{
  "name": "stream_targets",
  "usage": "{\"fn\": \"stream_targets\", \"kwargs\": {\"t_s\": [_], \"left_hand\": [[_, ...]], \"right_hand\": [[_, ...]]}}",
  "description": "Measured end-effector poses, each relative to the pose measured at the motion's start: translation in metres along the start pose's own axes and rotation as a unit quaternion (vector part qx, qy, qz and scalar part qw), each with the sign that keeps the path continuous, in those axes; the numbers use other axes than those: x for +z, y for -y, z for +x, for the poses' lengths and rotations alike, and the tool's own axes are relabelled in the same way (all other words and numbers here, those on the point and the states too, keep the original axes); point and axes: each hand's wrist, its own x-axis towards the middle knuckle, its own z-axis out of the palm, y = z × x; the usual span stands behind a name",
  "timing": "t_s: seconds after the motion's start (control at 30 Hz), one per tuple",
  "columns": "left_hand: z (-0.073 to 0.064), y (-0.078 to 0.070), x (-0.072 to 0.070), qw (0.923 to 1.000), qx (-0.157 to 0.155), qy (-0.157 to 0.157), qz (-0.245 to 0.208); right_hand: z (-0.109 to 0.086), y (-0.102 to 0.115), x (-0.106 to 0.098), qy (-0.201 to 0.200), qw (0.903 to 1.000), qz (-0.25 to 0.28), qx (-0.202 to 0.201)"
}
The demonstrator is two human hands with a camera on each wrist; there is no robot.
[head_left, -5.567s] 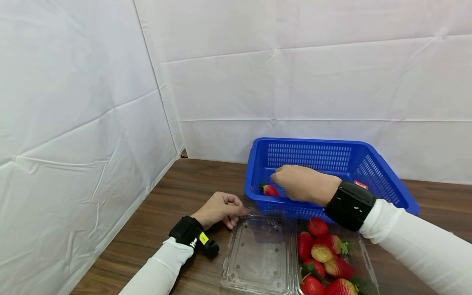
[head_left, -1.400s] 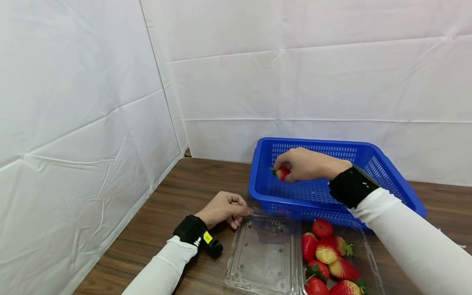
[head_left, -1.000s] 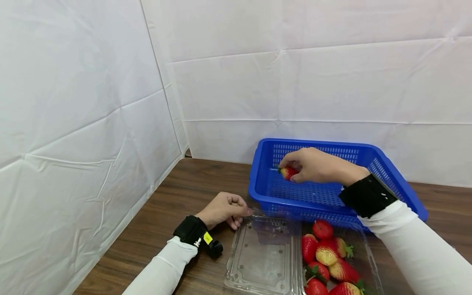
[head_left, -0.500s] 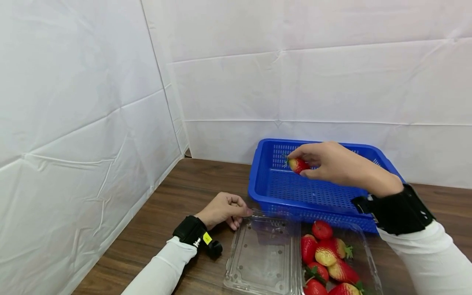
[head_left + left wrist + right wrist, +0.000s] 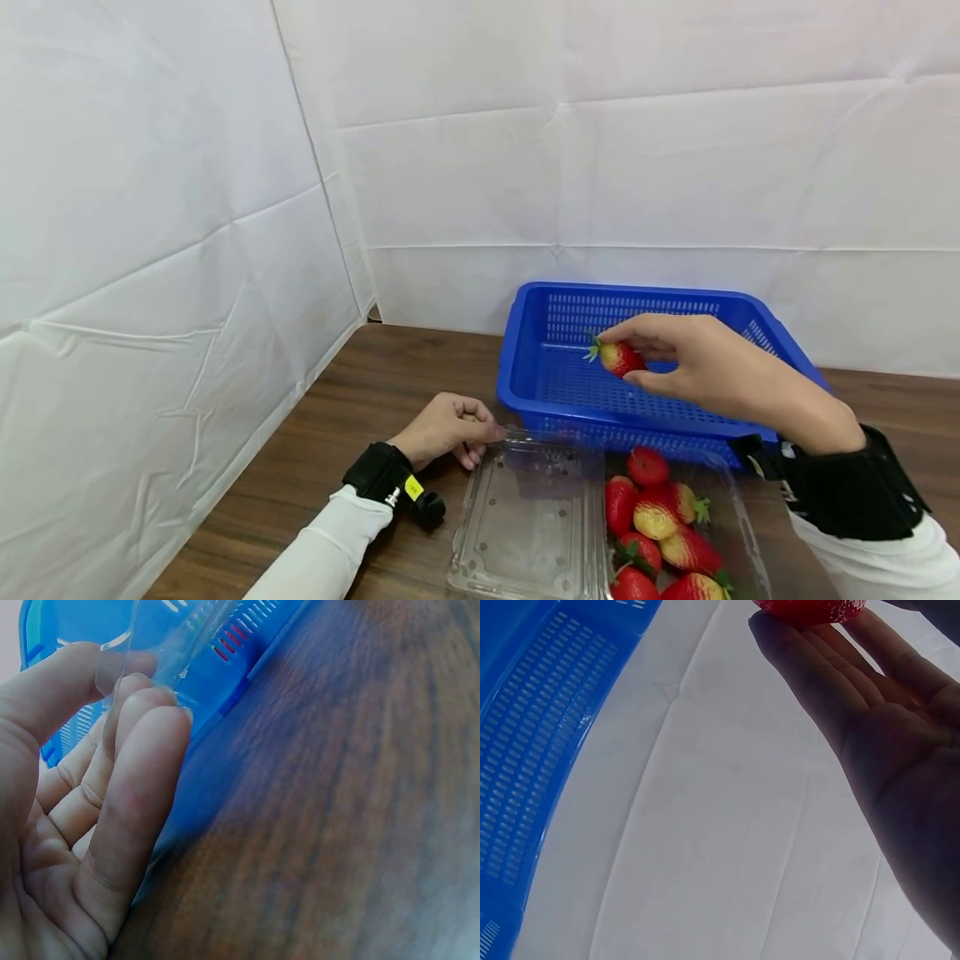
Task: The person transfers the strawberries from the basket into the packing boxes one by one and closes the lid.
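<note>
In the head view my right hand (image 5: 705,367) pinches a strawberry (image 5: 621,359) between thumb and fingers, its green leaves pointing left, above the blue basket (image 5: 510,367). Only the red lower part of that strawberry (image 5: 810,609) shows in the right wrist view. My left hand (image 5: 450,429) pinches the far left corner of a clear plastic clamshell box's lid (image 5: 525,517); the left wrist view shows the clear edge (image 5: 112,671) between thumb and fingers. Several strawberries (image 5: 660,512) lie in the box's right half, some with yellowish patches.
The basket stands behind the box, near the white cloth wall (image 5: 675,167). Another white cloth (image 5: 150,250) hangs on the left. Brown wood-grain table (image 5: 345,375) shows left of the basket. The box runs past the bottom of the head view.
My right hand has picked up the strawberry from the basket's left part, then moved it right and, lately, a little nearer. My left hand keeps its pinch on the lid corner.
</note>
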Motion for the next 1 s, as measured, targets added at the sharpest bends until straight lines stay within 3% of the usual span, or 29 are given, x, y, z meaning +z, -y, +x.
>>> {"fn": "stream_targets", "kwargs": {"t_s": [0.57, 0.77, 1.0], "left_hand": [[0.0, 0.0, -0.003, 1.0, 0.001, 0.003, 0.001], [0.0, 0.001, -0.004, 1.0, -0.003, 0.001, -0.007], [-0.001, 0.001, -0.004, 1.0, 0.004, -0.002, -0.009]], "right_hand": [[-0.027, 0.003, 0.011, -0.011, 0.9964, -0.057, -0.062], [-0.037, 0.003, 0.012, -0.004, 0.9953, -0.068, -0.068], [-0.048, -0.003, 0.014, -0.008, 0.9921, -0.066, -0.106]]}}
